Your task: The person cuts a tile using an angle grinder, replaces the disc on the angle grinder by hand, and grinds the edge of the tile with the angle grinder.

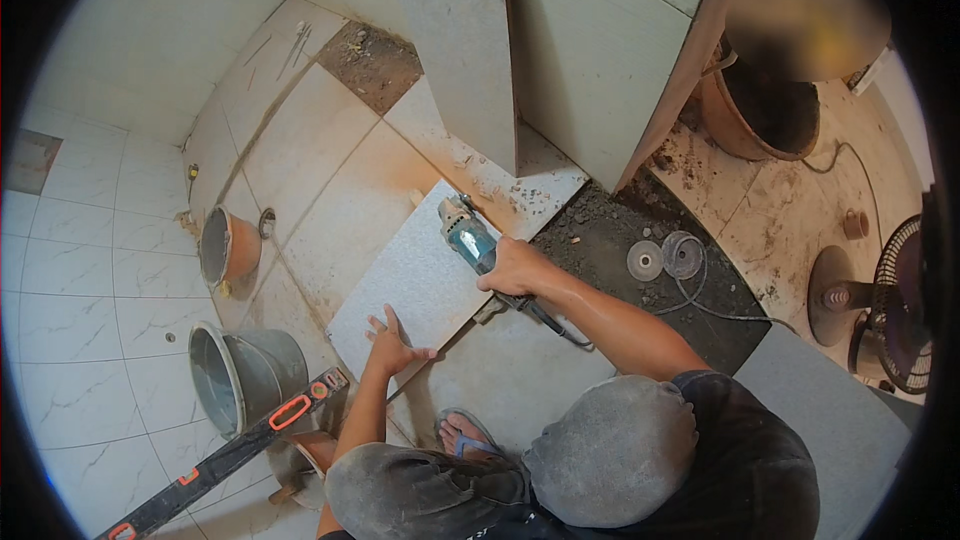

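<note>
A pale rectangular floor tile lies before me, tilted across the floor tiles. My left hand rests on its near-left end with the fingers spread. My right hand is wrapped round the rear of a teal angle grinder. The grinder's head is at the tile's far right corner, by its edge. I cannot tell whether its disc touches the tile. Its black cord drops from the back, below my right wrist. A thin wooden or metal piece shows just under the tile's right edge.
Left stand a grey bucket and a small orange bucket, with a black-and-orange spirit level nearer me. Upright slabs stand ahead. Right are bare rubble, two discs, a trailing cord, a fan and an orange tub.
</note>
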A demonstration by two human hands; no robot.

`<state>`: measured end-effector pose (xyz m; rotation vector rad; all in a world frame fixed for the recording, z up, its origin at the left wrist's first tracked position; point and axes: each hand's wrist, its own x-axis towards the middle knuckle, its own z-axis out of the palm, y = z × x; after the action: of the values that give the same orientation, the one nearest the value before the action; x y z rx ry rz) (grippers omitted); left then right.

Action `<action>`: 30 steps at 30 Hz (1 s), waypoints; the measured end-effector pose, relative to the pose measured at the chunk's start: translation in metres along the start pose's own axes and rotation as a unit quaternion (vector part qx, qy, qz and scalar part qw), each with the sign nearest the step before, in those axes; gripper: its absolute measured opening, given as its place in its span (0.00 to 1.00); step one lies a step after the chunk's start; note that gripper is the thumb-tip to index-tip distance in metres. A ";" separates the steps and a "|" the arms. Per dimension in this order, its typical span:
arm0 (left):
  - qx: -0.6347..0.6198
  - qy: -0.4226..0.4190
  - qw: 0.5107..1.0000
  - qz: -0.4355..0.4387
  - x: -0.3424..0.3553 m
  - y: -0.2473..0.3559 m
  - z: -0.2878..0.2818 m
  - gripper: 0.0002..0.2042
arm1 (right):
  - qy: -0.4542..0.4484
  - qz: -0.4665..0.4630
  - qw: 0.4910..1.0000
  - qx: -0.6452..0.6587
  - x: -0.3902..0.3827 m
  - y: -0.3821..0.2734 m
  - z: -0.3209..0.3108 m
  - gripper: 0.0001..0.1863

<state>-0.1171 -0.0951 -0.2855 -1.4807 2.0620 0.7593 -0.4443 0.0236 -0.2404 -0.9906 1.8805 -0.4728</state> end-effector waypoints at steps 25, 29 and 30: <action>0.007 0.009 1.000 0.006 0.008 -0.009 0.006 0.86 | 0.002 -0.009 1.000 -0.001 -0.023 0.010 0.000 0.35; 0.000 0.020 1.000 0.015 0.010 -0.013 0.009 0.85 | -0.002 -0.003 1.000 0.001 -0.025 0.011 0.000 0.35; 0.000 0.019 1.000 0.016 0.009 -0.011 0.009 0.85 | -0.001 -0.005 1.000 0.004 -0.025 0.013 0.000 0.35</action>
<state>-0.1091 -0.0981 -0.2995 -1.4772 2.1179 0.7490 -0.4432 0.0515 -0.2350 -0.9954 1.8710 -0.4843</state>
